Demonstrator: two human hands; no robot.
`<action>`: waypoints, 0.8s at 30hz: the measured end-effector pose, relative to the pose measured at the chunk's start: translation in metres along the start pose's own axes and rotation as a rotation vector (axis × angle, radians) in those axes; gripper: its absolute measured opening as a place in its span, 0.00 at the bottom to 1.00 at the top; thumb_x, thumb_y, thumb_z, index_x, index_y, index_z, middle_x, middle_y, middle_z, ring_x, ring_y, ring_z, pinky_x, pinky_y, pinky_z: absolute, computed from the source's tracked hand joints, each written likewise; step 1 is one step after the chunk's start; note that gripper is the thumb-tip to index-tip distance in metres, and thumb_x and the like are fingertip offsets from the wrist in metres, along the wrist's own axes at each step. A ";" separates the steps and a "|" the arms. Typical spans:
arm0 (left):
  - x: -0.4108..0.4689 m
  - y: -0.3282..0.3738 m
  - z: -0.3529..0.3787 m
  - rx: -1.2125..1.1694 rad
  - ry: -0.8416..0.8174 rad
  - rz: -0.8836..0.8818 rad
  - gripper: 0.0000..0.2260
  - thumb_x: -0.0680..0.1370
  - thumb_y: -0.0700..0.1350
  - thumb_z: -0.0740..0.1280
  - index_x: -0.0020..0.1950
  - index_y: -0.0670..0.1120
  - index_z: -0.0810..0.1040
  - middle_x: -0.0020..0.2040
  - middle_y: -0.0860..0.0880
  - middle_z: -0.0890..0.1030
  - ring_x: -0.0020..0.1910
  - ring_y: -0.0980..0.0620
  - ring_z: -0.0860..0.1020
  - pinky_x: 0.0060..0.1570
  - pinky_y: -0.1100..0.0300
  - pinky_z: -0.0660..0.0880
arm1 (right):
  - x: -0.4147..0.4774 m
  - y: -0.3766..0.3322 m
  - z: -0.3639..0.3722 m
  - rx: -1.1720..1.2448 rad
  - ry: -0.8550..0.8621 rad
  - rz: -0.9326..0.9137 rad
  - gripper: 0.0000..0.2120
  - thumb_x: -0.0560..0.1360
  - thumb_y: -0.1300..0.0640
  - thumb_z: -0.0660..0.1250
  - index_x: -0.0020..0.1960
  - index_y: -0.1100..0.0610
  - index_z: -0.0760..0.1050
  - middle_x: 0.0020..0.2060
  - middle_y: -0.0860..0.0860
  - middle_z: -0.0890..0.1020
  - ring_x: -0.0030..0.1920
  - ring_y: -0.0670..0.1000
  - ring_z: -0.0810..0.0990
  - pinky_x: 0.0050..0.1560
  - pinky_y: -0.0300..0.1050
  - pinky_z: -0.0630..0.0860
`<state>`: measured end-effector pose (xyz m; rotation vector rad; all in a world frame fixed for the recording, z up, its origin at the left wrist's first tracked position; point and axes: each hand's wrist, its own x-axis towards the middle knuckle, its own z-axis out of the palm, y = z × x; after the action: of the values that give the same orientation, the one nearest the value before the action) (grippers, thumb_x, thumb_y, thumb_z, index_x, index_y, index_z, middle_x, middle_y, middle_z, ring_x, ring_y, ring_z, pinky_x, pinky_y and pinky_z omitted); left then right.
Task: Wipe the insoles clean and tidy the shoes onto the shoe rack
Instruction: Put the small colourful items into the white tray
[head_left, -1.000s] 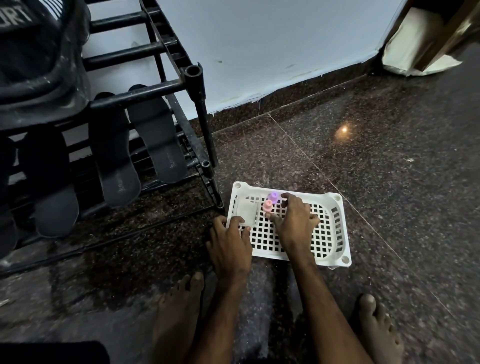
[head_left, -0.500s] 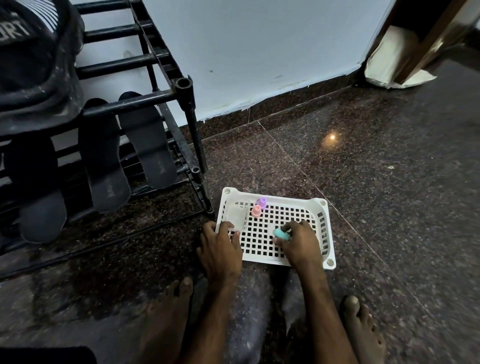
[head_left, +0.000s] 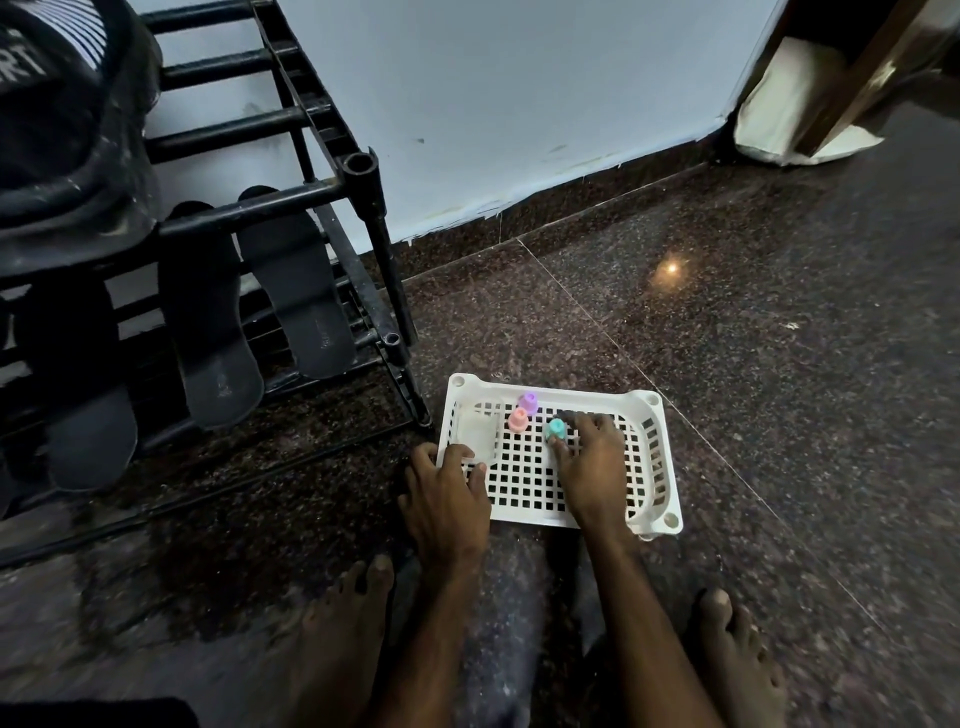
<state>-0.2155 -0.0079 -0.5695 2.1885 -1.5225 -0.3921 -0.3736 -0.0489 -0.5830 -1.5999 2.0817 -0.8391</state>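
On my feed the left forearm (head_left: 415, 649) and right forearm (head_left: 639, 623) reach forward and down, side by side. The left hand (head_left: 447, 488) lies palm down, its fingers (head_left: 464, 453) bent over the near-left rim of the white basket (head_left: 587, 393), thumb outside it. The right hand (head_left: 592, 460) sits further forward, knuckles raised, fingertips pinching a teal cap (head_left: 556, 427). The bare left foot (head_left: 353, 623) and right foot (head_left: 727, 654) flank the arms.

Glossy speckled stone floor (head_left: 727, 364), white plastic basket (head_left: 660, 467), seemingly matt insoles (head_left: 296, 291).
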 end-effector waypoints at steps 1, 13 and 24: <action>0.000 0.000 0.000 -0.005 0.006 0.002 0.09 0.73 0.51 0.73 0.52 0.54 0.79 0.56 0.49 0.73 0.54 0.45 0.75 0.46 0.48 0.74 | 0.001 -0.001 0.002 -0.008 0.017 0.000 0.16 0.74 0.56 0.72 0.61 0.56 0.78 0.54 0.54 0.79 0.55 0.54 0.77 0.57 0.50 0.76; 0.000 -0.003 0.004 0.000 0.023 0.010 0.08 0.74 0.52 0.72 0.52 0.54 0.79 0.56 0.49 0.73 0.55 0.45 0.75 0.46 0.49 0.74 | 0.013 -0.012 0.013 -0.033 -0.056 -0.032 0.15 0.75 0.53 0.71 0.60 0.55 0.76 0.53 0.52 0.78 0.48 0.53 0.80 0.51 0.52 0.78; -0.019 -0.005 -0.007 0.047 0.182 0.199 0.16 0.74 0.48 0.71 0.62 0.52 0.76 0.65 0.48 0.73 0.56 0.45 0.74 0.46 0.49 0.74 | -0.025 0.011 -0.011 0.049 0.012 -0.060 0.08 0.74 0.57 0.72 0.52 0.56 0.79 0.46 0.51 0.80 0.47 0.53 0.78 0.48 0.45 0.72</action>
<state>-0.2151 0.0130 -0.5668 2.0204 -1.6417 -0.0907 -0.3816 -0.0207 -0.5835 -1.6424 2.0148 -0.9149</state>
